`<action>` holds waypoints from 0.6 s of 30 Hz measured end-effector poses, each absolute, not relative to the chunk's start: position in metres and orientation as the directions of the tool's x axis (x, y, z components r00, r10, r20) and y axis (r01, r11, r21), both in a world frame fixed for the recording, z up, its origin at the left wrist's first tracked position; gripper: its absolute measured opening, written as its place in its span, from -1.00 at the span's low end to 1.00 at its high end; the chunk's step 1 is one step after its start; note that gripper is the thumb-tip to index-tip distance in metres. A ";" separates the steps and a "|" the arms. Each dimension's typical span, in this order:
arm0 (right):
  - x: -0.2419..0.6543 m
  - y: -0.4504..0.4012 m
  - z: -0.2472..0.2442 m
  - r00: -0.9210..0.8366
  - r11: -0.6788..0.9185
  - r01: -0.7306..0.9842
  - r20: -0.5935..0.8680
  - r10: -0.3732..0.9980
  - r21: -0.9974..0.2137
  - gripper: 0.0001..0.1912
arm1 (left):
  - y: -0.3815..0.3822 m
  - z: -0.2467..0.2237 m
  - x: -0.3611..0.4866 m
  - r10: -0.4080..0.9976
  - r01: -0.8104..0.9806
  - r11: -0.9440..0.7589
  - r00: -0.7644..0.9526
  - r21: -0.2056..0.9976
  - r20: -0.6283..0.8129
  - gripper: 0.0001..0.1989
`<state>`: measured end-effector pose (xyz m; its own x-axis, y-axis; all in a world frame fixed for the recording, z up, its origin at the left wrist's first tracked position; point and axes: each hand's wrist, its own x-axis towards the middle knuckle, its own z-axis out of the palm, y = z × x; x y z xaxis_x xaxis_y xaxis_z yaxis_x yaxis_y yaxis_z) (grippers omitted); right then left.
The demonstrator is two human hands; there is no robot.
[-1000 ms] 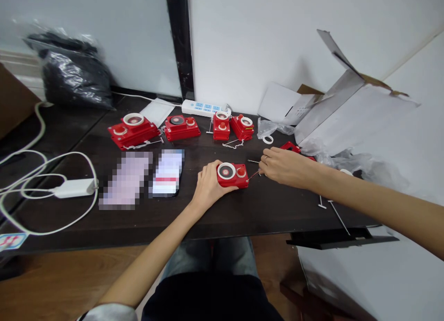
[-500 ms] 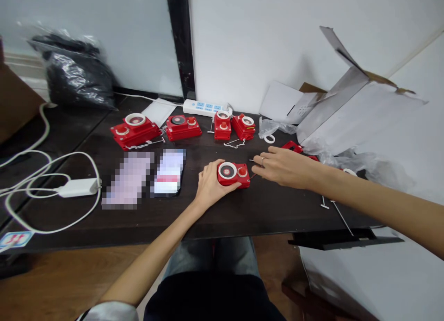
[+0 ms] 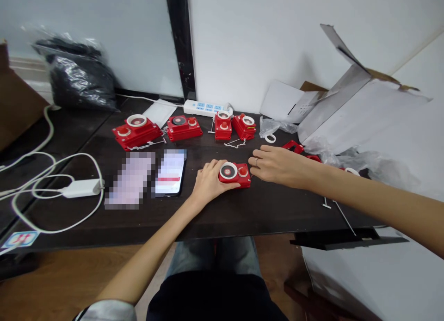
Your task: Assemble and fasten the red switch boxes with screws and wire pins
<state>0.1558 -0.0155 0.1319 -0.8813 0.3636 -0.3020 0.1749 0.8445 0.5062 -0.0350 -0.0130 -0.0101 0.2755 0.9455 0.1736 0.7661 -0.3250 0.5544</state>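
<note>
Head view: left hand was clamped on the red push-button box on the bench, right hand open just apart; stiff, light-looking plastic, best held by its sides.

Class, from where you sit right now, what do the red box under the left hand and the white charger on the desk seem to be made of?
The red box looks like moulded plastic: glossy, with soft highlights and crisp formed edges, though painted metal can't be ruled out. The white charger looks like smooth plastic with a low sheen and an even, unmarked surface.
</note>
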 end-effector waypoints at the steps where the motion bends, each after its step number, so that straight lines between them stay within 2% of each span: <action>1: 0.156 -0.016 0.131 -0.886 0.844 0.171 -0.294 0.357 0.508 -0.90 | -0.013 -0.010 -0.035 0.944 0.769 -0.330 0.278 0.547 0.178 -0.31; 6: 0.161 -0.016 0.129 -0.909 0.839 0.166 -0.249 0.334 0.518 -0.85 | -0.014 -0.010 -0.036 0.940 0.771 -0.340 0.288 0.538 0.182 -0.32; 12: 0.178 -0.020 0.135 -0.863 0.788 0.334 -0.168 0.476 0.517 -0.77 | -0.014 -0.012 -0.036 0.944 0.772 -0.329 0.275 0.544 0.181 -0.29; 18: 0.182 -0.025 0.126 -0.835 0.788 0.351 -0.213 0.508 0.505 -0.78 | -0.013 -0.013 -0.037 0.946 0.775 -0.325 0.277 0.543 0.171 -0.29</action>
<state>0.1816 -0.0254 0.1262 -0.8346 0.5082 -0.2126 0.3512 0.7882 0.5054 -0.0367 -0.0127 -0.0134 0.2768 0.9456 0.1706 0.7745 -0.3247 0.5429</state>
